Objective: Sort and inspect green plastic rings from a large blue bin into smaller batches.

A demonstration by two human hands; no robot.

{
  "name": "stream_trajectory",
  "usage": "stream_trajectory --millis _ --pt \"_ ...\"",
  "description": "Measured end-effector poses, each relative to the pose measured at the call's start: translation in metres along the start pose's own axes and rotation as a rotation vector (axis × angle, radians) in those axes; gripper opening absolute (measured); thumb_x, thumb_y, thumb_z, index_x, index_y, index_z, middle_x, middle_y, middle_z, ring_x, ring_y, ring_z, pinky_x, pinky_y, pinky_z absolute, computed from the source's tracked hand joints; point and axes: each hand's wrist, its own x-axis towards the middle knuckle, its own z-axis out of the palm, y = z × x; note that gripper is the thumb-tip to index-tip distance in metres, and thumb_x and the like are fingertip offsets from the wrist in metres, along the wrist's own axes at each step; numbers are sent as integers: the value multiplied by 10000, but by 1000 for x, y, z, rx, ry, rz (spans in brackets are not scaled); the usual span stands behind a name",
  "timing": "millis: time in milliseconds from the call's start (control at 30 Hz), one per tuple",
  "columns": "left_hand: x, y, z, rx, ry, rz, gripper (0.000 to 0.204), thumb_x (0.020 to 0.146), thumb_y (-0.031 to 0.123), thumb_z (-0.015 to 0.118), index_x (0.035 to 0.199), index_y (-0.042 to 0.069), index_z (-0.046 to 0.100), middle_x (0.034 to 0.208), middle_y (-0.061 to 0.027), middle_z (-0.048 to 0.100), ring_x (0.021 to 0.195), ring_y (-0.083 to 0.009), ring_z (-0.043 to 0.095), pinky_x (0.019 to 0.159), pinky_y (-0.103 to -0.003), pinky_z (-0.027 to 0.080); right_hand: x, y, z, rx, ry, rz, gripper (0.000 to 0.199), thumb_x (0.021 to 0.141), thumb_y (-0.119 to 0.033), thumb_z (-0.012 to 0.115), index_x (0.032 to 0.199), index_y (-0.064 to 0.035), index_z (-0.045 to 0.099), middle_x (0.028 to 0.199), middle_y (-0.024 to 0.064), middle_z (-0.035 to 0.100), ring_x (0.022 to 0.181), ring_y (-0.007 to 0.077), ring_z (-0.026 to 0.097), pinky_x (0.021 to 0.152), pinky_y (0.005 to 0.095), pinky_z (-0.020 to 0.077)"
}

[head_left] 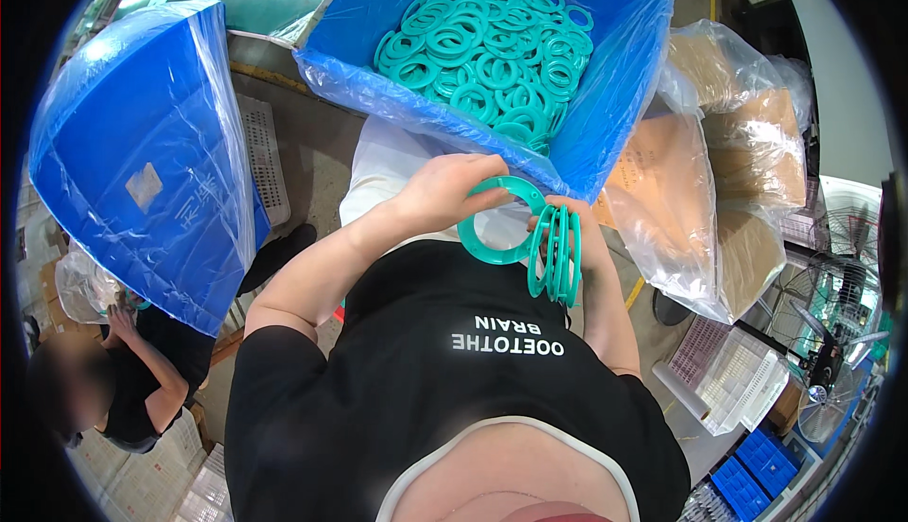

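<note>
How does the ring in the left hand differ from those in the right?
The left hand holds a lone ring; the right hand holds several bunched rings. The lone ring shows its broad face; the bunched rings stand nearly edge-on. Both are teal with open centres.

Blue bin (619,73) holds teal rings (490,47), qty. unclr.

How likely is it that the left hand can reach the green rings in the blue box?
Probably yes: the blue box is open above the piled rings and the left hand is nearby. But this hand holds one ring, and the box's near wall stands between.
</note>
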Motion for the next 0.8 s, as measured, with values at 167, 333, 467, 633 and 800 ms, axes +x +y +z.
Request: stream_trajectory --millis 167,333,467,633,800 --pt "11 -14 -2 266 294 292 38 848 61 542 850 35 569 688 -67 573 629 -159 559 567 -335 443 -10 -27 4 -6 -49 50 56 779 -23 624 833 -24 610 713 -2 592 665 78 549 614 254 450" --pt "20 -7 -30 -977 205 -228 155 918 109 421 833 53 537 724 -11 534 533 -29 314 432 -164 197 -28 -28 -47 993 411 -626 268 938 -214 519 1097 -2 550 675 -12 448 570 93 407 522 269 367" --pt "19 -18 -3 -1124 -7 -336 127 885 32 430 843 40 549 741 -17 531 559 -33 369 456 -169 251 -22 -28 -46 952 385 -503 325 940 -226 524 1188 -16 512 685 -24 433 568 77 409 521 240 370" --pt "16 -4 22 -1043 -104 -344 172 926 110 468 933 19 614 745 4 533 592 -24 396 492 -173 284 0 5 -5 416 470 -118 296 844 -65 574 1136 -17 566 824 7 574 728 84 551 629 230 460" --pt "12 -7 26 -551 -88 -139 282 972 255 469 970 22 628 814 13 593 777 -71 526 738 -239 423 9 -9 18 -65 393 -151 372 755 49 562 1122 -12 578 939 59 641 848 137 605 760 263 489"
